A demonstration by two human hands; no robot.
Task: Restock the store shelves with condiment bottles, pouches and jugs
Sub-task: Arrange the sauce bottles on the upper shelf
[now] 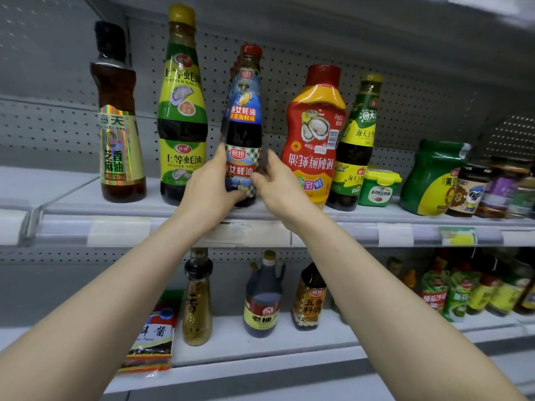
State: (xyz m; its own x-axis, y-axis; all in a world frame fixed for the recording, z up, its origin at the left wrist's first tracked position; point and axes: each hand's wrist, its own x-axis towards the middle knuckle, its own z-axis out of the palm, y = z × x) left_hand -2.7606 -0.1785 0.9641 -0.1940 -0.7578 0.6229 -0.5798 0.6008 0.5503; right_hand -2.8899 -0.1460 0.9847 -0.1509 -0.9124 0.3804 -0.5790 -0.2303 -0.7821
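A dark oyster sauce bottle (244,117) with a red cap and blue label stands upright on the upper shelf (162,211), with more of the same lined up behind it. My left hand (210,186) grips its lower left side. My right hand (278,183) is at its lower right side, fingers curled against the label. To its left stand a green-labelled oyster sauce bottle (182,111) and a sesame oil bottle (118,125). To its right stands a red squeeze bottle (314,140) on its cap.
Further right on the upper shelf are a green-labelled bottle (357,140), a small green tub (377,185), a green pouch (434,178) and several jars. The lower shelf (260,351) holds a paste pouch (153,340), a tall bottle (197,302), a dark jug (263,299) and more bottles.
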